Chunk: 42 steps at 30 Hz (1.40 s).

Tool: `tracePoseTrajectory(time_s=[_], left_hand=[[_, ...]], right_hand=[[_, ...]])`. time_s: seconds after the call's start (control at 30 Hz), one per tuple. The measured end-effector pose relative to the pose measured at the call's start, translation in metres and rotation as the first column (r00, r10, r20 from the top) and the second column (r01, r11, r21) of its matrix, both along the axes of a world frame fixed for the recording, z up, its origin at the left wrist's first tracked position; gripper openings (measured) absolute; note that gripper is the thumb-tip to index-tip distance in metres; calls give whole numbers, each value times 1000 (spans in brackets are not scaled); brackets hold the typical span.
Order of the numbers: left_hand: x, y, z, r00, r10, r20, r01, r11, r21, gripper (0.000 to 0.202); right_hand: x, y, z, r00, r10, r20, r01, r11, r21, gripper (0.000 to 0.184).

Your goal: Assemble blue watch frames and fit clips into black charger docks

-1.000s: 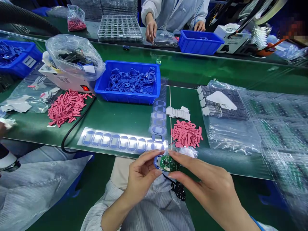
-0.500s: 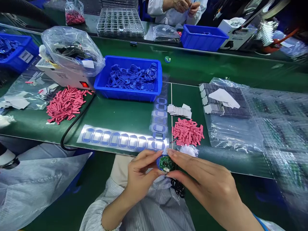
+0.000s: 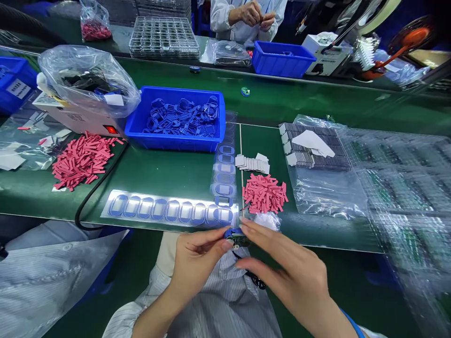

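Between both hands, small circuit board (image 3: 237, 241) with blue plastic frame (image 3: 234, 232) on its edge. Left hand (image 3: 197, 267): fingers nearly closed, pinching board's left side. Right hand (image 3: 285, 272): fingers part-spread, tips on board's right side. Thin black cable (image 3: 256, 279) hanging below fingers. Just past fingertips, clear sheet of blue oval rings (image 3: 169, 210); pink strips (image 3: 264, 193) farther ahead.

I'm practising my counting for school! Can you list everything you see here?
Blue plastic crates: three, blue, on the green bench.
Pink strip piles: two, pink, on the bench.
Clear sheets of rings: two, clear with blue rings, in front of the middle crate.
Clear grid tray stack: one, clear, on the far side.
Circuit board: one, green, between the hands, with a blue ring.
Co-worker's hands: two, across the bench.
Left hand: one, holding the board.
Right hand: one, right at the board.
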State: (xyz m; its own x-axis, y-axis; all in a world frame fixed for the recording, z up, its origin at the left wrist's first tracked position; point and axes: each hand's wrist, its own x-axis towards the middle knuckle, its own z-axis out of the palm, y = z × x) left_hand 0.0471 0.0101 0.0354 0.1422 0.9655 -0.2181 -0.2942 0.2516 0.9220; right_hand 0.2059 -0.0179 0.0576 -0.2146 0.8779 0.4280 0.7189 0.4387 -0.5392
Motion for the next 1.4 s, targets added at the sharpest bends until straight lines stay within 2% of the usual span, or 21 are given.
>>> tracePoseTrajectory(time_s=[0.07,0.13,0.23,0.33,0.4,0.53,0.6,0.73,0.87,1.03,1.2,1.27,1.33,1.4], left_hand=[[0,-1,2,997,-7,-81,13,998,69,31],[-1,-2,4,988,-14,-152,37,989,144,33],[-1,-3,6,975,-16,-221,70,968,240,35],[-2,-5,6,966,-5,-257,89,944,318,36],[-2,-6,5,962,7,-273,96,928,361,36],[-3,-7,4,947,-3,-320,143,898,416,36],[-4,-6,4,945,-16,-326,158,897,413,36],[-5,-2,8,944,-67,-323,172,935,310,31],[-7,1,12,960,-81,-269,145,963,228,27],[-4,0,10,973,-88,-213,139,961,238,25],[-1,-3,3,984,-83,-155,96,992,80,16],[-4,-2,-2,988,-118,-95,120,993,17,15],[-7,0,-7,982,-173,-75,171,984,-41,15],[-8,3,-12,973,-206,-101,197,976,-93,17]], right_hand=[[2,1,1,977,-83,-194,46,981,-186,26],[4,4,3,925,-160,-346,33,937,-347,15],[6,7,5,818,-210,-535,-121,847,-517,12],[6,7,5,737,-243,-631,-231,786,-574,15],[6,6,4,719,-253,-647,-222,799,-559,12],[2,3,3,706,-254,-661,-148,860,-488,13],[1,3,1,701,-265,-662,-129,866,-483,14],[2,4,-3,704,-300,-644,-123,842,-526,12],[8,2,-5,705,-248,-664,-212,820,-532,18],[12,-1,-4,775,-163,-610,-138,899,-415,22],[12,1,-9,764,-173,-622,-198,854,-481,19],[14,3,-11,827,-113,-551,-137,909,-393,24],[18,6,-10,914,22,-404,-111,974,-198,31],[23,9,-8,964,141,-225,-150,988,-21,37]])
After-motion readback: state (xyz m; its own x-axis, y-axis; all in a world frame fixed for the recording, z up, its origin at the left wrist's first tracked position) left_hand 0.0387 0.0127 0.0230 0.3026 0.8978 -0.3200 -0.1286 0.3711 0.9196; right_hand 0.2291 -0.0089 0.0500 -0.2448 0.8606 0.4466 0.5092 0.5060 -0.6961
